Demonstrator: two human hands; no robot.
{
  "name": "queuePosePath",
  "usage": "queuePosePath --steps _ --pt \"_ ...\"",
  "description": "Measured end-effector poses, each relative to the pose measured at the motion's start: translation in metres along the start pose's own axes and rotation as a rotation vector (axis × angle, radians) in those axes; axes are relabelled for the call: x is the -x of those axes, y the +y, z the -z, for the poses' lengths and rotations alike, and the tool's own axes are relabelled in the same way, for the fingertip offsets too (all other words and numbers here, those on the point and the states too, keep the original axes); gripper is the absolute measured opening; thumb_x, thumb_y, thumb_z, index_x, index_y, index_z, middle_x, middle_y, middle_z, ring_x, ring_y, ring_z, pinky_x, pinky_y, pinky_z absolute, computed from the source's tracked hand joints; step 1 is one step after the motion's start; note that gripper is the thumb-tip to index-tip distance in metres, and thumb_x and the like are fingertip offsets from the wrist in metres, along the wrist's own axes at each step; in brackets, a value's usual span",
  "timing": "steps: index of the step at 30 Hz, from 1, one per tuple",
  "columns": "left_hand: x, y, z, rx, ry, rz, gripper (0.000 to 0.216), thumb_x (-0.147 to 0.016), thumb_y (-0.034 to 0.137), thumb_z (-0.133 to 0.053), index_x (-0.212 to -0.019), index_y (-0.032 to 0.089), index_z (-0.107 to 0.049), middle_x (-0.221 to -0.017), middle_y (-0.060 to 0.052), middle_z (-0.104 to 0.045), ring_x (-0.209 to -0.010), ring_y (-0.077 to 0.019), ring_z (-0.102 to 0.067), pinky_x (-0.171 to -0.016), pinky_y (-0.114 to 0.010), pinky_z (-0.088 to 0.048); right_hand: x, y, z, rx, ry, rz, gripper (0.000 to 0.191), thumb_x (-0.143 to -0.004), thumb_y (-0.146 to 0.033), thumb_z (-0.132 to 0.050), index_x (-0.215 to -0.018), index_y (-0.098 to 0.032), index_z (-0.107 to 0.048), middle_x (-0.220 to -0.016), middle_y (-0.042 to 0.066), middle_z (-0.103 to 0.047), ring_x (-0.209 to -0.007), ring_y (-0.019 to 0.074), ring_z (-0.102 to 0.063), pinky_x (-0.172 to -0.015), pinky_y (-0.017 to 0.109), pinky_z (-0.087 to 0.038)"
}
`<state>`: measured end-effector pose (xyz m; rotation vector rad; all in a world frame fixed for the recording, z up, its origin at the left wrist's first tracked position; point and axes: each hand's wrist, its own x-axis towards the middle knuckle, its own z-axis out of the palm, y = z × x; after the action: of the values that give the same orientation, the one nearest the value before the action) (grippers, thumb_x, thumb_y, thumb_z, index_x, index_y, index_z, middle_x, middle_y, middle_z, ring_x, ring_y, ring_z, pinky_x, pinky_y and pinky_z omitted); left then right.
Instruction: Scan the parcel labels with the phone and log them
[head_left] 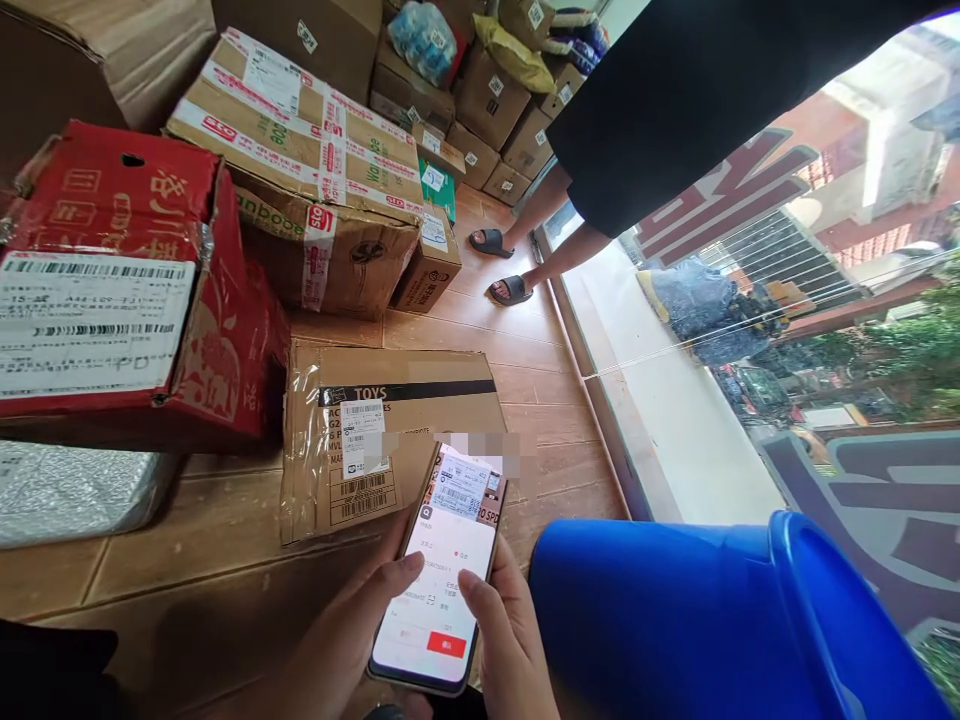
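Observation:
A smartphone (431, 600) is held upright between my two hands, its screen lit with a label picture at the top and a red button near the bottom. My left hand (367, 610) wraps its left side, thumb over the screen. On the right edge, my right hand (510, 630) grips it, that thumb also over the screen. Just beyond the phone, a brown cardboard box (420, 400) marked TOYS lies on the floor. A white shipping label (364, 438) is stuck to its top, and the phone covers its near right part.
To the left are a red carton (232, 340) and a large taped carton (352, 240); bubble-wrapped goods (82, 490) lie below. A blue bin (645, 610) stands close on the right. Another person's sandalled feet (510, 288) are by the window ledge, near stacked parcels (491, 100).

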<state>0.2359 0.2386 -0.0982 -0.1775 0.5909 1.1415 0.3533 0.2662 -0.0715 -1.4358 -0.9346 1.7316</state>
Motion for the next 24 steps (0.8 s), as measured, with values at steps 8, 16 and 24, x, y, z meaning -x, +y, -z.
queuePosePath --steps 8,16,24 --pt "-0.003 -0.001 0.002 -0.016 -0.054 -0.084 0.067 -0.076 0.031 -0.065 -0.138 0.03 -0.039 -0.122 -0.003 -0.063 -0.119 -0.0295 -0.052 -0.089 -0.033 -0.051 -0.001 0.002 0.002 0.097 0.005 0.001 0.045 -0.072 -0.042 -0.07 -0.111 -0.022 -0.062 -0.107 0.008 -0.072 -0.094 0.0291 -0.066 -0.082 0.04 -0.052" --pt "0.002 0.003 0.001 -0.017 -0.095 -0.07 0.074 -0.072 0.017 -0.056 -0.142 0.028 -0.032 -0.115 -0.004 -0.067 -0.116 -0.0295 -0.054 -0.089 -0.037 -0.049 -0.002 -0.006 0.005 0.032 -0.036 -0.051 0.047 -0.071 -0.031 -0.062 -0.116 -0.021 -0.061 -0.101 0.005 -0.074 -0.091 0.0271 -0.068 -0.076 0.036 -0.053" --pt "0.014 0.004 -0.003 0.08 -0.134 0.034 0.072 -0.076 0.02 -0.048 -0.142 0.034 -0.026 -0.13 -0.002 -0.056 -0.114 -0.0291 -0.054 -0.07 -0.03 -0.053 0.01 -0.018 -0.002 0.013 -0.166 -0.102 0.075 -0.058 -0.012 -0.068 -0.129 -0.024 -0.047 -0.113 0.007 -0.071 -0.098 0.0297 -0.067 -0.082 0.041 -0.053"
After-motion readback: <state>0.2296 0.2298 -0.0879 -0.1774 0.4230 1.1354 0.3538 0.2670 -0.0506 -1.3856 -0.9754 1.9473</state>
